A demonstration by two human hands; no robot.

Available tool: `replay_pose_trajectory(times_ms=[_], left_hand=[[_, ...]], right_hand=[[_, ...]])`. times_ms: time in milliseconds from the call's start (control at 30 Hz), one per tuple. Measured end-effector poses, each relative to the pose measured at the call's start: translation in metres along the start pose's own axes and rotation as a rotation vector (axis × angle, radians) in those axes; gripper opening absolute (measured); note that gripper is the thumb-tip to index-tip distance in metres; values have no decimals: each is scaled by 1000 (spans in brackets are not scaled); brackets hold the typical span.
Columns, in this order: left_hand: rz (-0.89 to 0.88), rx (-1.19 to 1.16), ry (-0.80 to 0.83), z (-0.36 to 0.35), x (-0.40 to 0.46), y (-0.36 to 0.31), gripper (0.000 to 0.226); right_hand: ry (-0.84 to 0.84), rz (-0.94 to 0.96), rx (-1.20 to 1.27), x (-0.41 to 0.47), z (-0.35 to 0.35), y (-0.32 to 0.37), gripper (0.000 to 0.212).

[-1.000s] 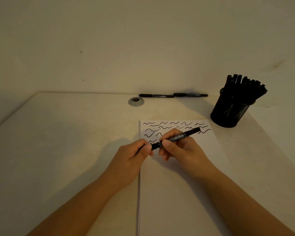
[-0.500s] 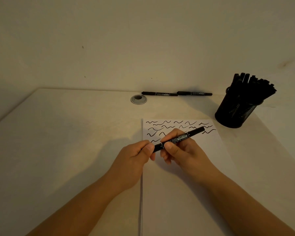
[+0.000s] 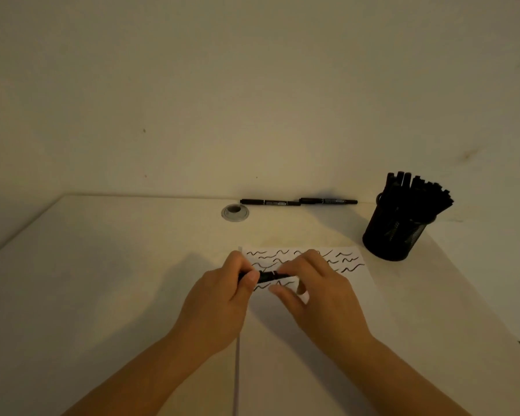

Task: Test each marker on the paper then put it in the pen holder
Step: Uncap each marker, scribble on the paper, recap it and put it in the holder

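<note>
Head view | marker [image 3: 267,276] now level over the paper's [image 3: 327,340] far end, no longer tilted toward the pen holder [image 3: 398,235] | left hand [image 3: 222,304] pinches its left end, right hand [image 3: 321,295] pinches the right: likely capping, testing done | two markers [image 3: 297,202] wait at the far edge.

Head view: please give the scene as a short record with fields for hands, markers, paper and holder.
left hand: grips one end of the held marker
right hand: pinches its other end
paper: on the desk, wavy black test lines at top
loose markers: two, end to end by the wall
pen holder: black mesh, full of markers, right of the paper
</note>
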State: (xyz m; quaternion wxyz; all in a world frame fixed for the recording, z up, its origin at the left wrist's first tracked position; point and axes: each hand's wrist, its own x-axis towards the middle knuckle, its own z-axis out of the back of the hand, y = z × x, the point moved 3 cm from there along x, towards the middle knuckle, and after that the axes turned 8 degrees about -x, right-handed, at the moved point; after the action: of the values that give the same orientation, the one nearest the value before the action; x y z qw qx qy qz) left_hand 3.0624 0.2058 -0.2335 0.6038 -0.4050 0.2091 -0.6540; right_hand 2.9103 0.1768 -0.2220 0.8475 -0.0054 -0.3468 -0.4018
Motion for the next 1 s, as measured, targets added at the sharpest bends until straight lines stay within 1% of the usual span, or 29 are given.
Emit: replay_pose_trajectory(times_ms=[33,67,167,233,333,367,400,467,533,633,700,800,1000], left_hand=[[-50,49,14,-1,5,-7,21],[-99,84,26,-2,9,-14,19],[-203,72,41,-5,26,-34,15],[-241,25,34,-6,37,-47,17],[-270,-48,25,-7,62,-60,37],[-284,-29,28,-9,75,-61,41],[-295,17,31,-11,90,-59,40],[-276,148,47,-16,122,-45,34],[-223,279,94,-20,151,-23,31],[-176,551,165,-27,180,16,27],[-135,671,208,-29,192,38,28],[-106,714,236,-33,205,60,30],[-56,736,204,-41,223,89,31]], right_hand=[[29,60,-60,3,1,1,21],[50,98,-98,7,3,0,25],[21,124,-142,19,14,-9,17],[31,115,-193,28,21,-18,16],[71,-47,-204,41,33,-40,27],[47,-112,-184,45,38,-50,32],[1,-166,-159,49,45,-61,36],[-89,-250,-103,57,61,-80,43],[-176,-283,-74,65,74,-97,47],[-281,-320,-33,78,90,-121,48],[-325,-355,-23,84,96,-134,47],[-332,-383,-29,87,96,-151,47],[-271,-399,-99,88,82,-173,53]])
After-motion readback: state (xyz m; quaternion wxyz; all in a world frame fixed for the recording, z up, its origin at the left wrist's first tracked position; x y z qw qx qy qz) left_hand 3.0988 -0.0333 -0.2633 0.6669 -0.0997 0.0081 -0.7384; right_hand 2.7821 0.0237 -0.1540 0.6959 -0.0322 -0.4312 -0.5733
